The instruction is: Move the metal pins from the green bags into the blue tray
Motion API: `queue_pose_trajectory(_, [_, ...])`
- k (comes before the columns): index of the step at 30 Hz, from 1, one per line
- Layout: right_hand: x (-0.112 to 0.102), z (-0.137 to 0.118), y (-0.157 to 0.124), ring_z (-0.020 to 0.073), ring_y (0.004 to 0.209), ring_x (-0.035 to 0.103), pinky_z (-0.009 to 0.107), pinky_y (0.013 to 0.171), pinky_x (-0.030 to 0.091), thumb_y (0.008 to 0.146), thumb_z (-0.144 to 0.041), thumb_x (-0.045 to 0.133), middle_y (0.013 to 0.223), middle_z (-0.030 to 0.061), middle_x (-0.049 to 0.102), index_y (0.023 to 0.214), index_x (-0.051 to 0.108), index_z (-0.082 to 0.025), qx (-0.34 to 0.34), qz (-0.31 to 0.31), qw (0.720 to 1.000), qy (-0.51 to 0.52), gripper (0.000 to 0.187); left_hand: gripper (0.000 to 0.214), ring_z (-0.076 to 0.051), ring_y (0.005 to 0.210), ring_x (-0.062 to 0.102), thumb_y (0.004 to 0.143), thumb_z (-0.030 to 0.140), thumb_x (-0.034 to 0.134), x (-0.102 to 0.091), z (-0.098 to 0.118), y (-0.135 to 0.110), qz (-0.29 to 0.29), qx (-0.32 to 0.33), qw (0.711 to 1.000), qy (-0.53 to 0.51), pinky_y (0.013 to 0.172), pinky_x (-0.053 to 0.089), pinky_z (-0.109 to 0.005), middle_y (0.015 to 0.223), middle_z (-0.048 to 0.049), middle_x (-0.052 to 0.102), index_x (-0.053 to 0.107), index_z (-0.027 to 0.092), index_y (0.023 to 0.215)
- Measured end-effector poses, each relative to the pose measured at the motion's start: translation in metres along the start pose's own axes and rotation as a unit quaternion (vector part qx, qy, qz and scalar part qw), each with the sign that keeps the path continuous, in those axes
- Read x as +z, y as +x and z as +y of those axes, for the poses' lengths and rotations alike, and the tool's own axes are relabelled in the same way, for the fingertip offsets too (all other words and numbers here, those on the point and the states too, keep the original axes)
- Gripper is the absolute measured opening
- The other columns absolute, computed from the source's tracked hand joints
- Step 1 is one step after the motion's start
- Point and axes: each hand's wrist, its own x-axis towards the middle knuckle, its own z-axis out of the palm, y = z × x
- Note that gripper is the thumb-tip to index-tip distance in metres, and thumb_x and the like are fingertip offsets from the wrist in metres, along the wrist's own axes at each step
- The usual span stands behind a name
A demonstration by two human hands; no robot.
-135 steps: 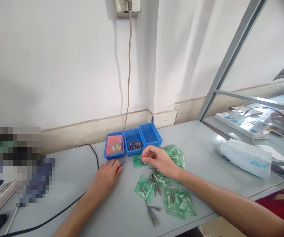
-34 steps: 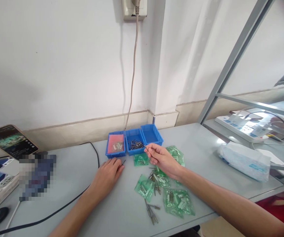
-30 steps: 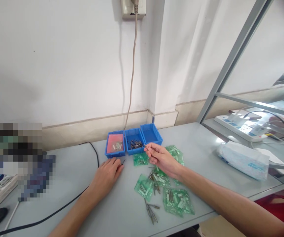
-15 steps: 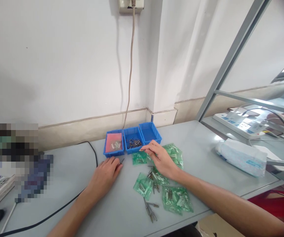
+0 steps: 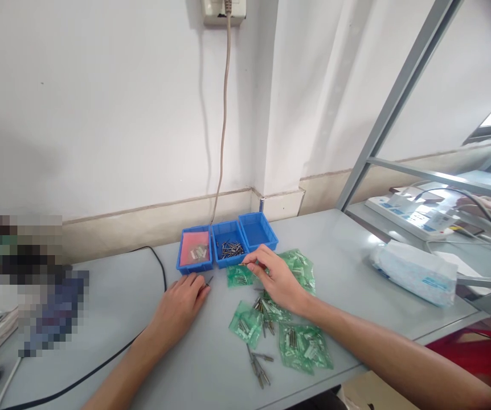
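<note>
My left hand (image 5: 187,297) rests on the table, its fingers closed on a thin dark metal pin (image 5: 210,280) that pokes out past the thumb. Fingers pinched together, my right hand (image 5: 278,280) hovers at the front edge of the middle blue bin (image 5: 217,246); what the fingertips hold is too small to make out. Loose metal pins (image 5: 232,249) lie in that bin. Below and around my right hand are green plastic bags (image 5: 245,323) with metal and white pieces inside. Several metal pieces with thin shafts (image 5: 259,370) lie loose nearer the table's front edge.
Left of the middle bin, a blue bin (image 5: 179,262) holds a pink sheet and small white pieces. Another blue bin (image 5: 259,230) stands to its right. A black cable (image 5: 100,365) crosses the table at left. A tissue pack (image 5: 416,273) lies at right beside a metal frame (image 5: 393,94).
The view has shifted slightly. My right hand has dipped a little at the middle bin's front edge, fingers still pinched. My left hand keeps its place and its hold on the pin.
</note>
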Motion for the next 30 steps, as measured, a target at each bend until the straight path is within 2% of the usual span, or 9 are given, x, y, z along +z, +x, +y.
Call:
queue_pose_trajectory(6, [0.0007,0.0041,0.003,0.0197,0.082,0.053,0.033,0.071,0.041,0.104,-0.036,0.06,0.099,0.0039,0.063,0.103,0.068,-0.026,0.047,-0.006,0.997,0.068,0.013,0.03,-0.021,0.08,0.062,0.112,0.037,0.037,0.0005,-0.0004,-0.0009,-0.005,0.002,1.0,-0.001,0.074,0.045,-0.034,0.092,-0.0026,0.064,0.055,0.023,0.091])
queue_pose_trajectory(12, [0.0013,0.0093,0.0064,0.0162,0.073,0.05,0.03,0.066,0.039,0.095,-0.047,0.074,0.089,0.0001,0.059,0.1,0.065,-0.024,0.103,-0.018,0.973,0.207,0.025,0.03,-0.022,0.081,0.062,0.112,0.037,0.037,0.0004,-0.0004,-0.0009,-0.012,0.001,1.0,0.01,0.074,0.044,-0.034,0.092,-0.0026,0.064,0.055,0.023,0.092])
queue_pose_trajectory(16, [-0.0004,0.0044,0.0086,0.0155,0.071,0.048,0.029,0.062,0.038,0.089,-0.048,0.08,0.084,-0.0013,0.056,0.097,0.066,-0.024,0.139,-0.018,0.958,0.251,0.029,0.029,-0.022,0.083,0.062,0.112,0.037,0.038,0.0001,-0.0005,-0.0003,-0.017,0.002,1.0,0.007,0.075,0.045,-0.035,0.093,-0.0028,0.064,0.055,0.023,0.093])
queue_pose_trajectory(19, [-0.0013,0.0008,0.0093,0.015,0.071,0.048,0.029,0.062,0.039,0.088,-0.048,0.081,0.088,-0.0006,0.059,0.096,0.068,-0.024,0.161,-0.013,0.949,0.27,0.029,0.03,-0.021,0.082,0.062,0.112,0.037,0.037,0.0004,-0.001,-0.0004,-0.014,0.003,1.0,0.003,0.075,0.045,-0.035,0.093,-0.0028,0.064,0.055,0.023,0.093])
queue_pose_trajectory(22, [-0.0015,0.0016,0.0089,0.0152,0.074,0.05,0.029,0.064,0.04,0.09,-0.05,0.079,0.103,0.0029,0.067,0.097,0.07,-0.024,0.172,-0.008,0.942,0.287,0.029,0.031,-0.021,0.082,0.061,0.113,0.037,0.036,0.0008,-0.0015,-0.0009,-0.009,0.006,1.0,-0.005,0.075,0.045,-0.034,0.094,-0.0028,0.064,0.055,0.023,0.093])
queue_pose_trajectory(26, [-0.0016,0.0067,0.0084,0.0131,0.066,0.046,0.03,0.064,0.038,0.094,-0.05,0.075,0.097,0.0028,0.067,0.102,0.073,-0.022,0.179,-0.013,0.936,0.304,0.029,0.032,-0.021,0.081,0.061,0.112,0.038,0.036,0.0006,-0.0011,-0.0008,-0.012,0.002,1.0,-0.01,0.074,0.045,-0.034,0.094,-0.003,0.064,0.055,0.023,0.092])
queue_pose_trajectory(30, [-0.0017,0.0084,0.0087,0.0115,0.063,0.043,0.029,0.062,0.034,0.095,-0.049,0.074,0.091,0.0017,0.061,0.104,0.074,-0.022,0.195,-0.019,0.913,0.357,0.029,0.032,-0.021,0.081,0.062,0.112,0.038,0.036,-0.0004,-0.0001,-0.0002,-0.01,0.004,1.0,-0.017,0.074,0.045,-0.035,0.093,-0.0033,0.064,0.056,0.023,0.092])
